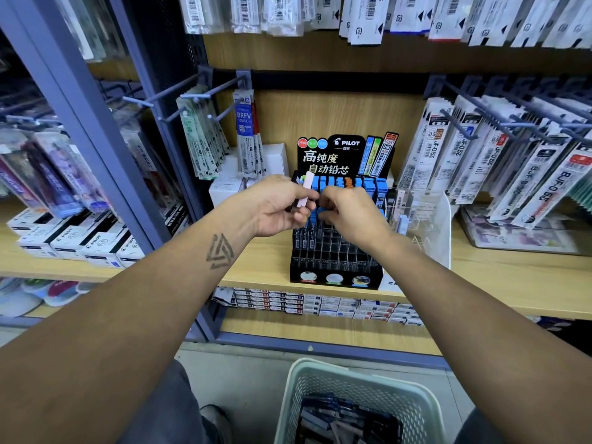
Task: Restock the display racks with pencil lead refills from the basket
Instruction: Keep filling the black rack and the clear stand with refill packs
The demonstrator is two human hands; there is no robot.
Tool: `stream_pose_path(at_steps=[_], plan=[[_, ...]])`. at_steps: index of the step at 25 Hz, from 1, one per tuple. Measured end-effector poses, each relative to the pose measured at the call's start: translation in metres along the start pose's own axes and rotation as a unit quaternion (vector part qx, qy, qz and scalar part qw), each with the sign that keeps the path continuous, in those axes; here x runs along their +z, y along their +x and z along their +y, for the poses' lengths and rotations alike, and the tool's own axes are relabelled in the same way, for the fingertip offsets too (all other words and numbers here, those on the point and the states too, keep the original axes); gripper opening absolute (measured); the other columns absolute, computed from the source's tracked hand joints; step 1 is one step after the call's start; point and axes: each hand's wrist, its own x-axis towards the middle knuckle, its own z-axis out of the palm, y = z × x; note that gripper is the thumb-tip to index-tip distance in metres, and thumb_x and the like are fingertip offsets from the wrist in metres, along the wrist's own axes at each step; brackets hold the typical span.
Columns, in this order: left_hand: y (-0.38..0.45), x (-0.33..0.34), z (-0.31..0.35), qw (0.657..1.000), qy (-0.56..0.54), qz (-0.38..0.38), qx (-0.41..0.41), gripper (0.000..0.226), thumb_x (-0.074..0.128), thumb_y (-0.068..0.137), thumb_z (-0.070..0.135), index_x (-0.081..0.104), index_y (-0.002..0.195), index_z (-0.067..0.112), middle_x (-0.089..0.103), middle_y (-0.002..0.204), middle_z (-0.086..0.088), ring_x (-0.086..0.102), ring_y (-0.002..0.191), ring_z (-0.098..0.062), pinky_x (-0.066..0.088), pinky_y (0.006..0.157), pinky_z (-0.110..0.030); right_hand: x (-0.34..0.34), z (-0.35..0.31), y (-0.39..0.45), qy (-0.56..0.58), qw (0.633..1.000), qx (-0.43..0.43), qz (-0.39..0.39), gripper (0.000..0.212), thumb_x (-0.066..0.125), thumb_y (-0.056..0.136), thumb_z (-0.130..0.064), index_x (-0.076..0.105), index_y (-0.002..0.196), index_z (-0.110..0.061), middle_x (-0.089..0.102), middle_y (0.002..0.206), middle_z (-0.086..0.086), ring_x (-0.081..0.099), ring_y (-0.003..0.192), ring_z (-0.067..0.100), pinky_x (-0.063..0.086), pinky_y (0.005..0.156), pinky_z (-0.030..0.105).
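Two bare forearms reach forward over the wooden shelf (256,267), meeting in front of the black display rack (336,251). At the far left, boxed pens (80,238) lie in rows on a neighbouring shelf, and hanging refill packets (205,136) dangle from pegs above. The left hand (275,206) has its fingers curled round a pale pink lead refill case (307,190), which stands nearly upright between thumb and fingertips, its top poking above the hand and just in front of the rack's blue-capped rows. Just beside it, the right hand (346,213) curls its fingers down into the rack's slots among the blue-capped refills (368,184); whether it pinches one cannot be told, since the fingertips are hidden. The two hands are nearly touching. To the right stands a clear acrylic holder (426,216), then more hanging packets (512,168). Below, on the floor, a pale perforated basket (358,379) holds a dark jumble of refills (339,421), well apart from both hands.
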Motion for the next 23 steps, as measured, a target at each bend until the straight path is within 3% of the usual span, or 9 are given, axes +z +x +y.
stream_pose_path(at_steps=[5,8,9,11,13,17,18,21,23], plan=[[0.005,-0.008,-0.004,1.000,-0.006,0.000,0.004,0.018,0.046,0.101,-0.003,0.057,0.115,-0.007,0.064,0.073,-0.020,0.049,0.056,-0.015,0.046,0.044,-0.021,0.005,0.001,-0.002,-0.064,0.998,0.007,-0.012,0.003,0.069,0.091,-0.022,0.069,0.091,-0.019,0.068,0.085,0.004,0.065,0.084,0.028,0.054,0.072,0.040],[0.004,-0.007,-0.004,1.000,0.001,-0.016,0.015,0.011,0.049,0.101,-0.003,0.058,0.106,-0.005,0.066,0.079,-0.024,0.052,0.053,-0.015,0.047,0.045,-0.021,-0.007,-0.004,0.004,0.083,0.994,0.060,0.033,0.011,0.065,0.093,-0.015,0.073,0.088,-0.019,0.072,0.082,0.002,0.066,0.074,0.020,0.056,0.070,0.037],[0.004,-0.005,-0.005,0.999,0.007,-0.026,0.020,0.010,0.049,0.100,-0.003,0.058,0.103,-0.003,0.066,0.080,-0.024,0.053,0.052,-0.015,0.048,0.046,-0.021,-0.016,-0.008,0.005,0.216,0.969,0.110,0.043,0.013,0.063,0.095,-0.015,0.073,0.088,-0.016,0.072,0.080,0.003,0.065,0.067,0.018,0.055,0.065,0.035],[0.003,0.000,-0.006,0.998,0.016,-0.046,0.028,0.008,0.051,0.100,-0.003,0.057,0.100,0.002,0.066,0.080,-0.023,0.055,0.054,-0.015,0.048,0.047,-0.020,-0.034,-0.015,0.001,0.457,0.868,0.195,0.005,0.022,0.060,0.100,-0.023,0.071,0.094,-0.005,0.070,0.075,0.010,0.061,0.057,0.017,0.050,0.054,0.028],[0.005,0.007,-0.008,0.997,0.037,-0.064,0.037,0.007,0.055,0.099,-0.002,0.055,0.103,0.003,0.064,0.076,-0.019,0.056,0.057,-0.015,0.049,0.048,-0.019,-0.042,-0.014,-0.006,0.515,0.829,0.218,-0.029,0.032,0.064,0.098,-0.026,0.070,0.098,0.006,0.067,0.072,0.015,0.059,0.055,0.017,0.049,0.051,0.023],[0.013,0.024,-0.007,0.998,-0.012,-0.028,0.052,0.002,0.056,0.098,-0.002,0.058,0.098,-0.003,0.062,0.073,-0.016,0.057,0.054,-0.013,0.049,0.047,-0.018,-0.051,0.000,-0.019,0.577,0.780,0.242,-0.001,0.003,0.071,0.086,0.005,0.069,0.085,0.004,0.071,0.076,0.017,0.069,0.065,0.020,0.060,0.065,0.023],[0.015,0.030,-0.006,0.998,-0.030,-0.012,0.059,0.006,0.056,0.098,-0.002,0.060,0.100,-0.006,0.062,0.075,-0.017,0.057,0.056,-0.014,0.049,0.048,-0.019,-0.056,0.006,-0.022,0.587,0.773,0.241,0.008,0.007,0.071,0.083,0.010,0.068,0.084,0.004,0.071,0.079,0.018,0.071,0.070,0.023,0.061,0.071,0.026],[0.024,0.051,-0.008,0.994,-0.025,0.012,0.109,0.018,0.053,0.098,-0.006,0.060,0.113,-0.012,0.062,0.080,-0.016,0.057,0.056,-0.013,0.049,0.049,-0.018,-0.073,0.026,-0.031,0.538,0.810,0.233,-0.012,0.019,0.073,0.077,0.016,0.068,0.089,0.002,0.071,0.084,0.018,0.073,0.079,0.028,0.062,0.080,0.034],[0.029,0.066,-0.012,0.990,0.010,0.013,0.140,0.014,0.053,0.097,-0.008,0.064,0.106,-0.007,0.060,0.074,-0.014,0.055,0.054,-0.011,0.047,0.048,-0.017,-0.080,0.032,-0.038,0.481,0.846,0.229,-0.029,0.024,0.076,0.076,0.014,0.067,0.092,-0.002,0.071,0.080,0.013,0.072,0.075,0.025,0.059,0.076,0.037]])
